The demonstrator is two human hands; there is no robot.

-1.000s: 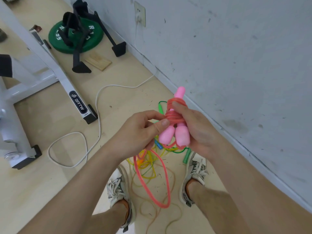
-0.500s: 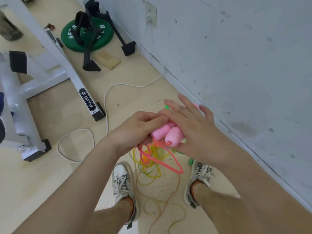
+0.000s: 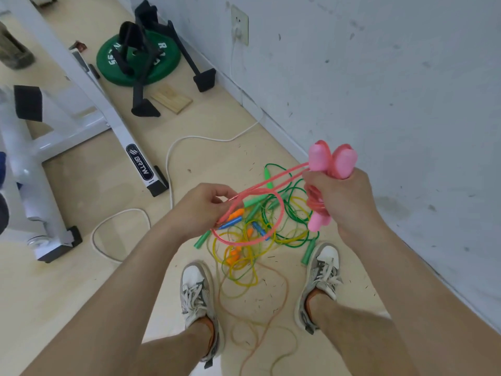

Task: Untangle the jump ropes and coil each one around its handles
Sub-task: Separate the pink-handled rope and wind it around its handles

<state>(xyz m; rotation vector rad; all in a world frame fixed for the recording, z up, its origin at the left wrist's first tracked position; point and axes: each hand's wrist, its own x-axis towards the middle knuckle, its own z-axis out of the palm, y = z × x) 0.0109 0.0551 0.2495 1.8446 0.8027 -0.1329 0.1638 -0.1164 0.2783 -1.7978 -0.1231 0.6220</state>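
While a white frame (image 3: 108,109) and green weight plate (image 3: 162,66) sit on the floor at left | left hand (image 3: 202,206) pinches a loose loop of the pink rope (image 3: 271,181) | tangled ropes (image 3: 260,234) lie on the floor between the shoes | right hand (image 3: 344,202) grasps both pink handles (image 3: 332,160), wound with rope coils, near the wall.

Your stock by colour:
- pink plastic jump-rope handles (image 3: 332,162), with translucent pink cord (image 3: 271,185)
- green plastic-handled jump rope (image 3: 308,252)
- thin yellow cord (image 3: 291,240)
- orange plastic handles (image 3: 234,256)
- blue plastic handle (image 3: 231,222)
- round green weight plate (image 3: 169,65), white lettering
- your white-and-grey laced trainers (image 3: 193,278)
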